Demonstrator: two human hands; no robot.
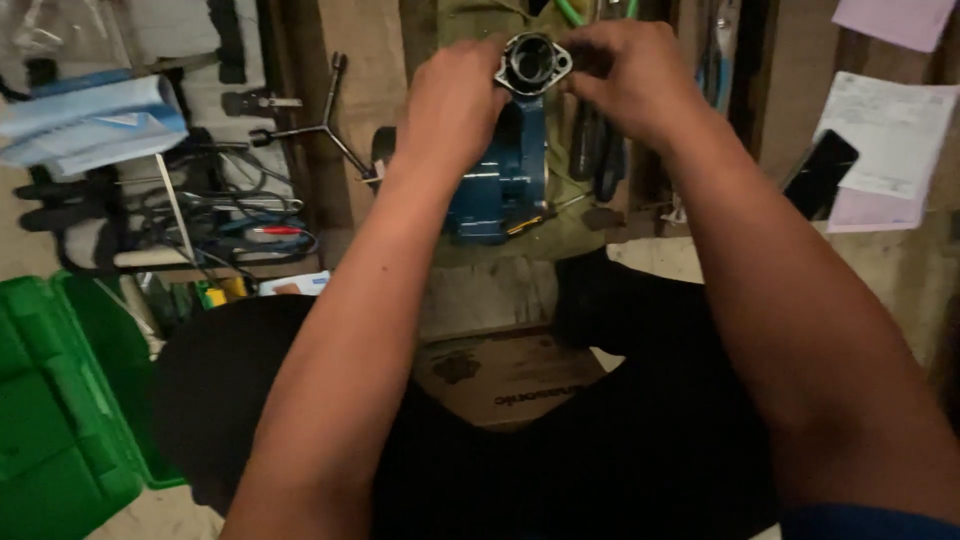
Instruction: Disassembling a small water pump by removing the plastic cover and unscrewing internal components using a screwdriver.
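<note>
Two bare hands meet over one blue power tool body (pixel 505 185), a smooth, rounded casing that stands on the wooden floor between the person's knees. The left hand (pixel 452 105) and the right hand (pixel 632 75) together grip one dark metal flange (pixel 533 62), a ring-shaped piece with a round hollow centre and two small ears at its sides, held just above the top of the blue body. The fingers of both hands are curled and pinching the flange's edges; the fingertips themselves are mostly hidden behind the knuckles. To the left lies one three-armed metal wrench (pixel 322 125), thin and grey, on a wooden plank. Further left sits one tangle of dark cables (pixel 215 215) with a red-tipped tool among them. One green plastic case (pixel 60 400), smooth and boxy, stands open at the lower left. At the right, one black phone (pixel 820 172) rests on white paper sheets (pixel 890 130), beside one pink sheet (pixel 895 18). One flat piece of brown cardboard (pixel 510 375) lies under the person's legs.
</note>
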